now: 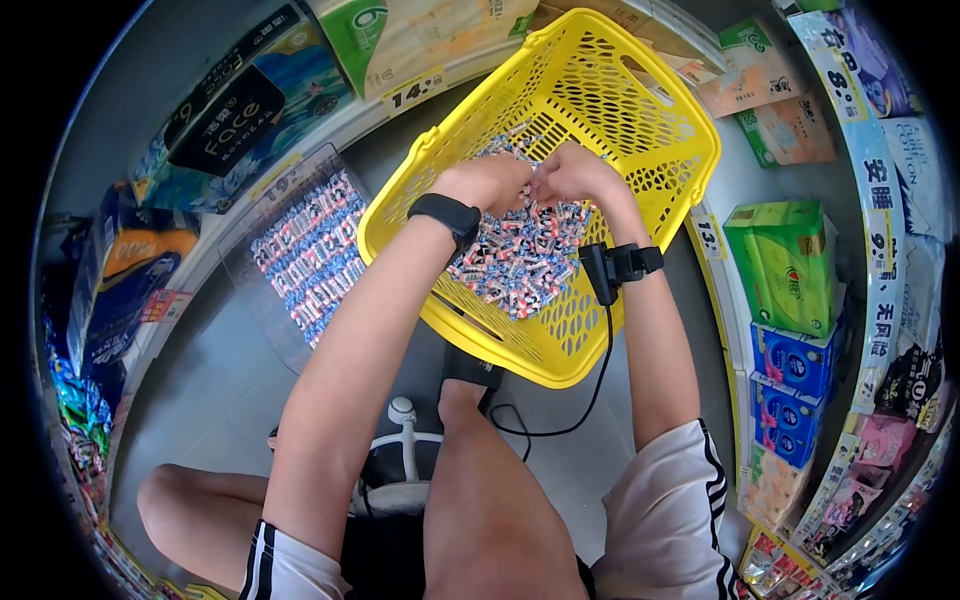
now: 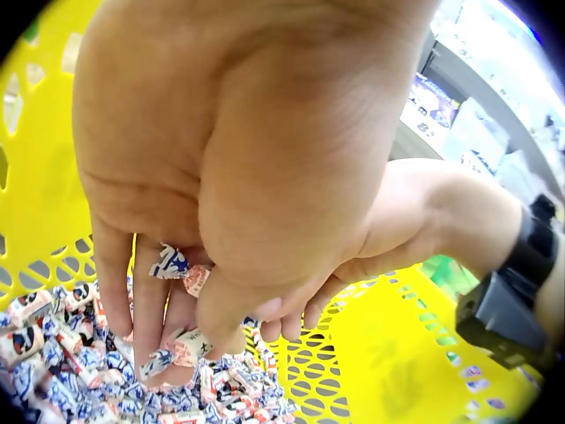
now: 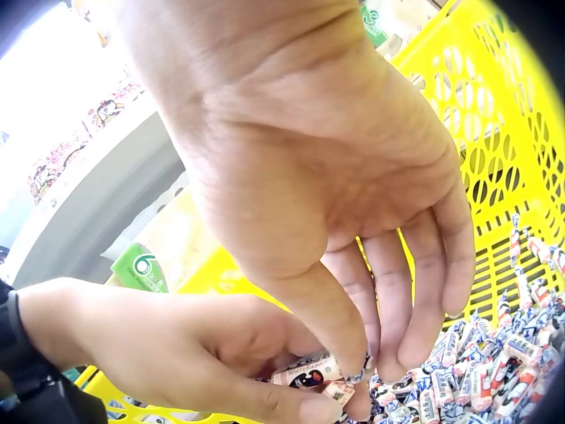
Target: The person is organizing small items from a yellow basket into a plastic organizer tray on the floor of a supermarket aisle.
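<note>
A yellow shopping basket [image 1: 545, 352] holds a heap of wrapped candies [image 1: 520, 265] in white, blue and red paper. Above the heap, my left hand [image 1: 487, 187] grips a few candies, with one candy [image 2: 190, 348] showing between thumb and fingers in the left wrist view. My right hand [image 1: 575, 177] meets it from the other side. In the right wrist view, its thumb and forefinger pinch the twisted wrapper end of a candy [image 3: 307, 374] that lies against the left hand. The other right fingers extend loosely over the heap.
Left of the basket lies a clear tray [image 1: 310, 255] with candies laid in rows. Shelves of tissue packs [image 1: 785, 265] curve round both sides. A black cable [image 1: 590, 428] hangs from the right wrist camera. A white stool frame [image 1: 405, 440] stands by the legs.
</note>
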`<act>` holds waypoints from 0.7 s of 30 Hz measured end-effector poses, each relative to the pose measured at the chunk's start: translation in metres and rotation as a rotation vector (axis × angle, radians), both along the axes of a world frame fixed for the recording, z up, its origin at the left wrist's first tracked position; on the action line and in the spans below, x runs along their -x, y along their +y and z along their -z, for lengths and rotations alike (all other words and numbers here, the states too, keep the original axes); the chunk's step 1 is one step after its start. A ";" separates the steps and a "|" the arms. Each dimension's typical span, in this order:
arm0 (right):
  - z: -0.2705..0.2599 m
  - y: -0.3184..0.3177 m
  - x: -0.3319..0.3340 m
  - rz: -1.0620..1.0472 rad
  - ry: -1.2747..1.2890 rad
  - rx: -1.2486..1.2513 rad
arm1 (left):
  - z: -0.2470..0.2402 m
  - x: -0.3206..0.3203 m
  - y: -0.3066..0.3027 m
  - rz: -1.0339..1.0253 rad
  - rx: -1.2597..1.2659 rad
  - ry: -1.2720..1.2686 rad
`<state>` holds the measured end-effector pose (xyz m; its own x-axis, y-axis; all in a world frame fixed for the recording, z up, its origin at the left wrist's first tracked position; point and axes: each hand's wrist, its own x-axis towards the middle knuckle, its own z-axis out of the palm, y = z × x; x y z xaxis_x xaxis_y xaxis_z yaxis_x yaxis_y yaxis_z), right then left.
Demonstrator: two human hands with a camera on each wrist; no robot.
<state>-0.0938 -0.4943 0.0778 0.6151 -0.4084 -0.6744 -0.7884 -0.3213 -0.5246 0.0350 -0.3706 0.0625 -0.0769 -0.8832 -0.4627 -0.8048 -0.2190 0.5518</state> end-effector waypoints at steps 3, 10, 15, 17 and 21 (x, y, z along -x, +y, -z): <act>-0.011 -0.002 0.004 0.025 -0.035 -0.024 | -0.013 0.004 -0.003 -0.013 -0.026 -0.035; -0.029 0.000 0.006 -0.028 -0.036 0.012 | -0.030 0.003 -0.001 -0.060 -0.057 -0.056; -0.037 0.008 0.005 -0.118 -0.012 0.146 | -0.046 0.003 0.016 -0.160 0.165 0.074; -0.032 0.009 0.007 -0.143 -0.020 0.163 | -0.047 0.007 0.024 -0.212 0.258 0.087; -0.046 0.024 0.014 -0.111 -0.057 0.148 | -0.047 0.011 0.039 -0.296 0.430 0.159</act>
<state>-0.1075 -0.4703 0.1239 0.6973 -0.4284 -0.5747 -0.7144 -0.4814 -0.5079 0.0239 -0.3320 0.1092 0.1639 -0.9848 -0.0583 -0.6424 -0.1514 0.7513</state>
